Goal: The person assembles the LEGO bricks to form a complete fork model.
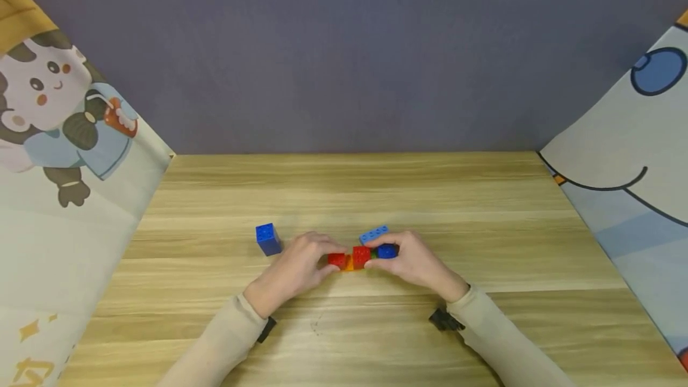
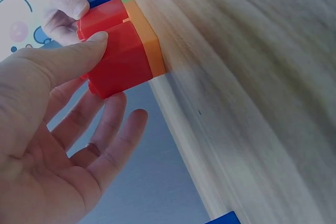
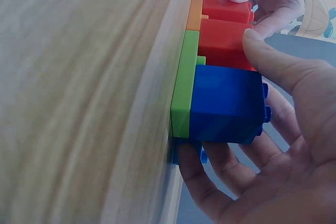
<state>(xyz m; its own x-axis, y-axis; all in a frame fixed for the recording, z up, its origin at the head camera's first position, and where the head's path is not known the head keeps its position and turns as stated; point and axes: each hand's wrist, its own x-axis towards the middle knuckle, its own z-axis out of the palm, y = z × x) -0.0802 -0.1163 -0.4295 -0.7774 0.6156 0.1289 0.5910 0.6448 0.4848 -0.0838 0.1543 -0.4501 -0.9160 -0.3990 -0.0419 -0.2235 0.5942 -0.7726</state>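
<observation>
A low row of toy building blocks lies on the table, with an orange flat brick (image 2: pixel 152 51) and a green flat brick (image 3: pixel 184 90) end to end as its bottom layer. My left hand (image 1: pixel 301 263) pinches the left red block (image 2: pixel 123 59) on the orange brick, thumb on the near side. With thumb and fingers, my right hand (image 1: pixel 416 264) grips the second red block (image 1: pixel 362 257), which stands near where orange and green meet. A blue block (image 3: pixel 226 103) sits on the green brick, within the right hand's curve. Fingertips behind the blocks are partly hidden.
A light blue flat studded brick (image 1: pixel 373 235) lies just behind the row. To the left of my left hand stands a tall blue block (image 1: pixel 268 239). A grey wall (image 1: pixel 355 64) closes the table's back, with printed panels at both sides.
</observation>
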